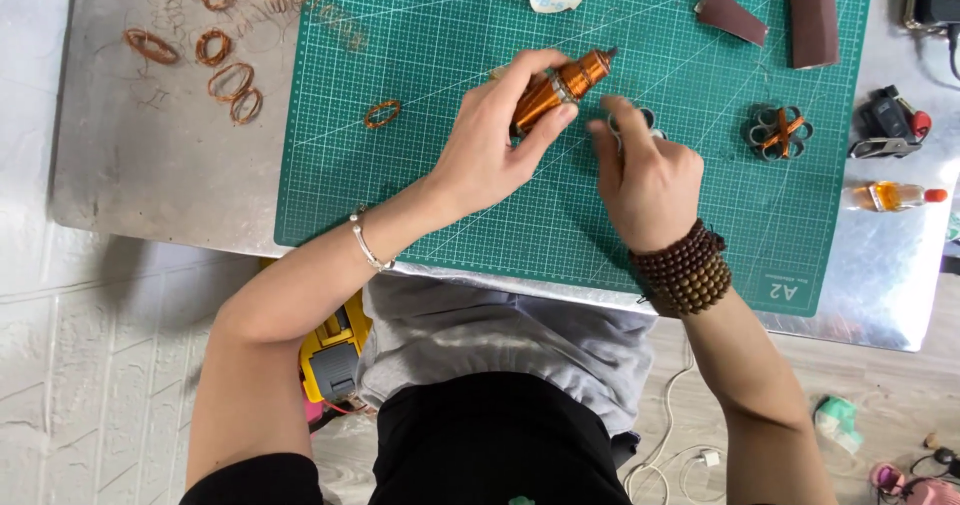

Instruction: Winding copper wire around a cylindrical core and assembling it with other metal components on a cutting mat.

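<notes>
My left hand (490, 145) grips the copper wire spool (562, 87) above the green mat (420, 185); it seems hard, slippery, best held mid-body. My right hand (648, 180) pinches a small metal part (640, 123), thin wire probably fragile.

We see a copper-orange spool (562, 87) over our green cutting mat (420, 185) gridded with pale lines, copper-brown wire loops (228, 77) on dull grey metal, and dark brown beads (688, 270) at our wrist.
</notes>
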